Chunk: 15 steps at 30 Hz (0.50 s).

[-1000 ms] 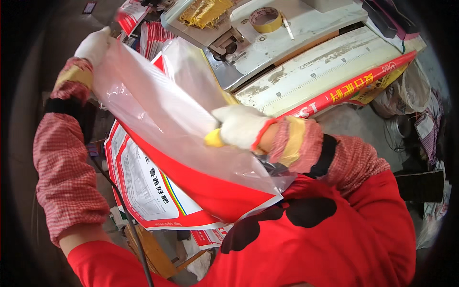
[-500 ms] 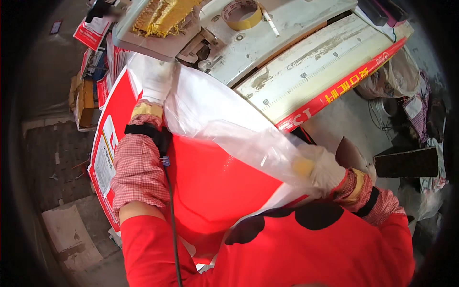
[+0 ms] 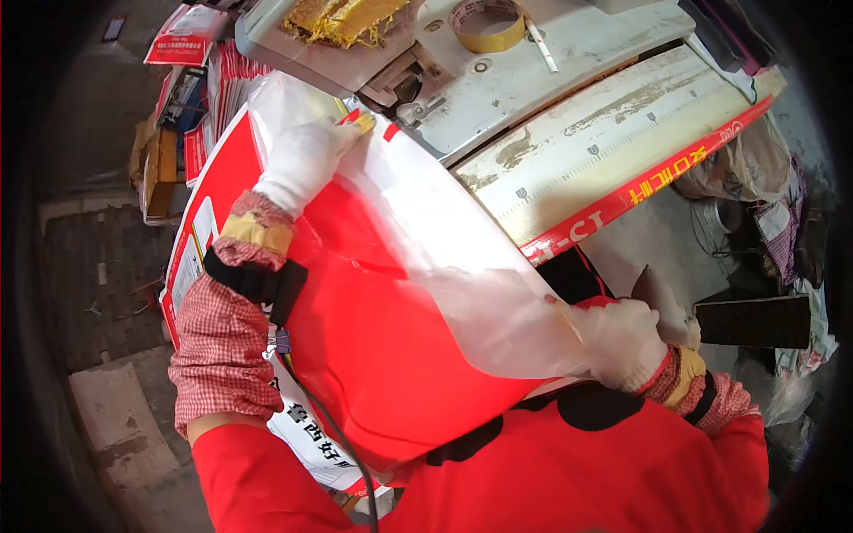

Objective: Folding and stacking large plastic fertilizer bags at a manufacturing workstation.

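A large red sack (image 3: 391, 355) lies across my lap with a clear plastic liner bag (image 3: 444, 240) spread over it. My left hand (image 3: 302, 160), in a white glove, grips the far top corner of the liner and sack near the machine. My right hand (image 3: 622, 342), also gloved, pinches the near corner of the liner and sack edge close to my body. The liner is stretched taut between both hands. Red sleeves with checked cuffs cover my forearms.
A worn white machine table (image 3: 569, 133) with a red printed edge strip stands ahead. A roll of yellow tape (image 3: 484, 22) and a pen lie on it. A stack of red printed sacks (image 3: 204, 107) sits at the left. Bags and clutter crowd the right floor.
The view has shifted right. My left hand stayed on the far corner while my right hand pulled its corner closer to my body, stretching the liner flatter over the sack.
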Motion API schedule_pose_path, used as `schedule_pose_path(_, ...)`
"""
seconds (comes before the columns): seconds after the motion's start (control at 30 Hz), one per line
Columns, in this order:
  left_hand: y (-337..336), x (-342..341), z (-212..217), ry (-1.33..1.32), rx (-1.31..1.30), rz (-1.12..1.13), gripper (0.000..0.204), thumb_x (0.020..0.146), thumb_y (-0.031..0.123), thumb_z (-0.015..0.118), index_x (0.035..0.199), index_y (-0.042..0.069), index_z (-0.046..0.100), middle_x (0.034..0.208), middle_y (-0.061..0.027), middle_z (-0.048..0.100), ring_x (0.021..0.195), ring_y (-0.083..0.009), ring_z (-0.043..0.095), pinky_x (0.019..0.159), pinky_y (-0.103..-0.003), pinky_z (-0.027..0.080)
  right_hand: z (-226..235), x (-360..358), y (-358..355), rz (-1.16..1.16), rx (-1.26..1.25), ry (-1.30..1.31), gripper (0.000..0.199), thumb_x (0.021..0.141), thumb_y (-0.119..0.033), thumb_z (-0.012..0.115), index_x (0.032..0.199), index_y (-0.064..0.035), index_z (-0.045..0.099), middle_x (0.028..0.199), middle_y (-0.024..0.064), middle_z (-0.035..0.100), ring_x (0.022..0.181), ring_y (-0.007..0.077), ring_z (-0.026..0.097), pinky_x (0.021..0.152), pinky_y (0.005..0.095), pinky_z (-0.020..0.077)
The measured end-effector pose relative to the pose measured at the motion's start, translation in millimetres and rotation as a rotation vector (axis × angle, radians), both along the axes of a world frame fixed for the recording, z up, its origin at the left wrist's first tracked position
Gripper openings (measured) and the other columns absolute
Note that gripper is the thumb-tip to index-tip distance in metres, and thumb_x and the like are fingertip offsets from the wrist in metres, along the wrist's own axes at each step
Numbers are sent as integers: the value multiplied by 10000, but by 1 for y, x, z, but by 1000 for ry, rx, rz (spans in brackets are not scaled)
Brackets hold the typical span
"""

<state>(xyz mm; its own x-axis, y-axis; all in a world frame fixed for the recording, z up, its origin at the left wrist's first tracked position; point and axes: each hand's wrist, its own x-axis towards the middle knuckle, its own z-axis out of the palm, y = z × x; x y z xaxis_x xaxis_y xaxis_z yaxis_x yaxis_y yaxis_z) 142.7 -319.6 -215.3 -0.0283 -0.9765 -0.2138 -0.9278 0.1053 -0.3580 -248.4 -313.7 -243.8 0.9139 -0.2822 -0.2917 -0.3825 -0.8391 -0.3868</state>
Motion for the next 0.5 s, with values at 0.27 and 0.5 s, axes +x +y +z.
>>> schedule_pose_path(0.27,-87,125,-2,-276,-412,-49,213,726,245,531,780,83,657,824,-156,634,771,-331,616,681,-411,497,-95,91,-21,-27,-13,-1061,354,762,-49,502,1114,-79,529,880,108,573,747,268,556,613,330,468)
schedule_pose_path(0.5,-61,98,99,-402,-229,6,340,748,181,578,1065,74,515,900,-155,608,836,-328,589,723,-389,488,-49,235,-66,-308,-257,-527,267,801,-168,453,963,-43,623,881,139,635,695,206,630,647,340,505)
